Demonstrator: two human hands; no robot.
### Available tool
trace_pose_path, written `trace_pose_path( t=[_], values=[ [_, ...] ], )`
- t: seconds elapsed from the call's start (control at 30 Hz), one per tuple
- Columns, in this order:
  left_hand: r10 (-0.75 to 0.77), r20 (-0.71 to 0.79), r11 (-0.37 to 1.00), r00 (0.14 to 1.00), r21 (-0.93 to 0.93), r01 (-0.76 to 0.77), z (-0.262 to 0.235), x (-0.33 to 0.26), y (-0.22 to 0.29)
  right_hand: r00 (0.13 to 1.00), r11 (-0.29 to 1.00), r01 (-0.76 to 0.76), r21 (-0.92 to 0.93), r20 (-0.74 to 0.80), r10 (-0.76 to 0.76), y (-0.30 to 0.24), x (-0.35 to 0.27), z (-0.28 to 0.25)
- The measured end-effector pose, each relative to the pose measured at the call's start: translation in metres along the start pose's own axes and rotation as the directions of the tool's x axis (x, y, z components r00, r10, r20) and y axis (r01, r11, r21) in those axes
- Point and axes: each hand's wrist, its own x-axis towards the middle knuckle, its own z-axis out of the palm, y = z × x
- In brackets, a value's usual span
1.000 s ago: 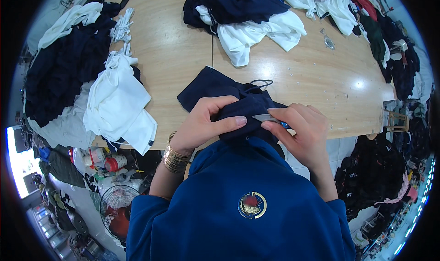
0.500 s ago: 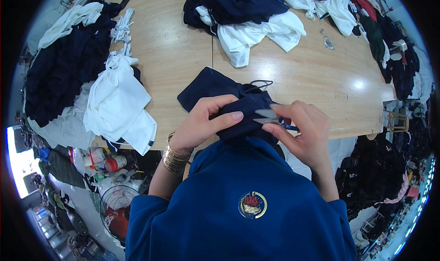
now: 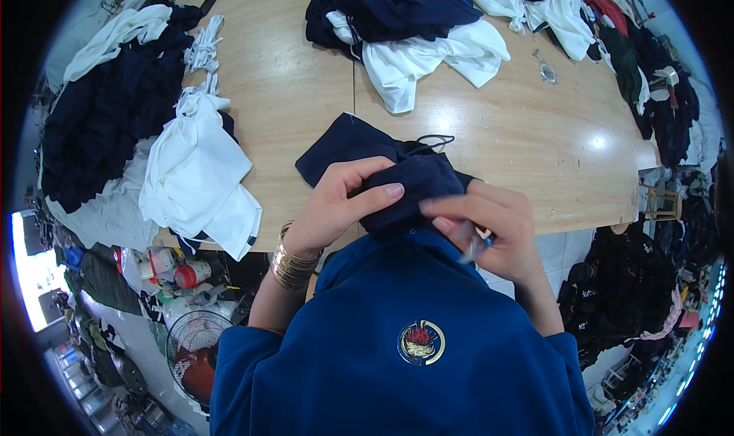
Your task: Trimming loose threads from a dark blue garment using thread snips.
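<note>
Navy garment [image 3: 382, 161] lies at near table edge [image 3: 581, 199], bunched end lifted toward me. I see white clothes pile [image 3: 202, 183] at left, clear of work. Left hand [image 3: 332, 206] pinches bunched fold, thumb over top, I judge to steady it. Right hand [image 3: 489, 229] closed on small blue-handled tool [image 3: 475, 246], blurred, beside fold

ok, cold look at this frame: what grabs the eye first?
The two hands at centre: the left hand pinches a bunched dark navy garment at the near edge of the wooden table, while the right hand holds a small blurred tool with a blue end beside it. Next, the blue garment with a round embroidered emblem fills the foreground. White and navy clothing heaps ring the table, the brightest a white pile at left.
</note>
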Motion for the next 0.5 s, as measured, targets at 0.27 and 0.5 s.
trace_pose_path(
  t=[0.27,0.5],
  values=[
    [-0.026,-0.020,0.998,0.999,0.054,0.027,-0.002,-0.002,-0.001,0.998,0.997,-0.024,0.074,0.063,0.019,0.000,0.000,-0.008],
    [-0.031,-0.007,0.998,0.999,0.045,0.032,-0.001,-0.002,0.004,0.974,0.973,-0.217,-0.077,-0.090,0.210,-0.012,0.009,0.000]
  ],
)
